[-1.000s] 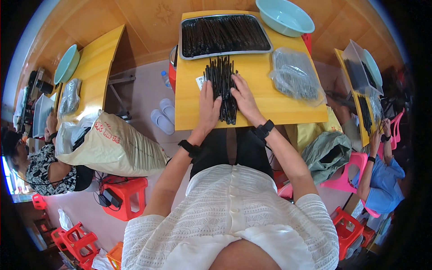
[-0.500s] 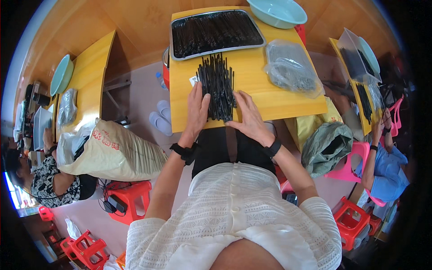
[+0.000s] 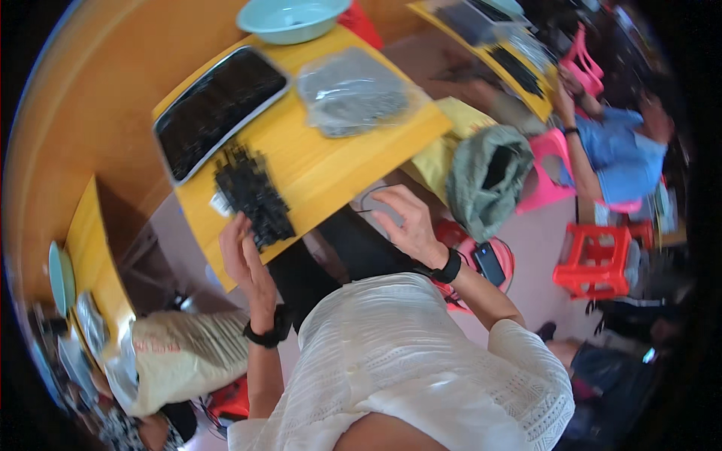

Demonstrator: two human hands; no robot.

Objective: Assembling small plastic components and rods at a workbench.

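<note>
A loose pile of thin black sticks (image 3: 252,197) lies near the front edge of the yellow table (image 3: 323,169), with a small white slip (image 3: 219,203) at its left side. My left hand (image 3: 247,254) is at the pile's near left end, fingers stretched out and close to the sticks; whether they touch is unclear. My right hand (image 3: 410,225) is off the table above my lap, with nothing in it, its fingers apart and slightly bent. Behind the pile, a metal tray (image 3: 233,136) is filled with more black sticks.
A clear plastic bag of grey contents (image 3: 350,94) lies right of the tray, and a light blue basin (image 3: 293,31) stands behind it. A dark green sack (image 3: 481,197) stands right of the table. A co-worker in blue (image 3: 617,154) sits beyond; a big pale sack (image 3: 188,357) stands at left.
My view has swung right. My right hand has left the pile's side and come back over my lap. The left hand has stayed beside the pile's near left end.
</note>
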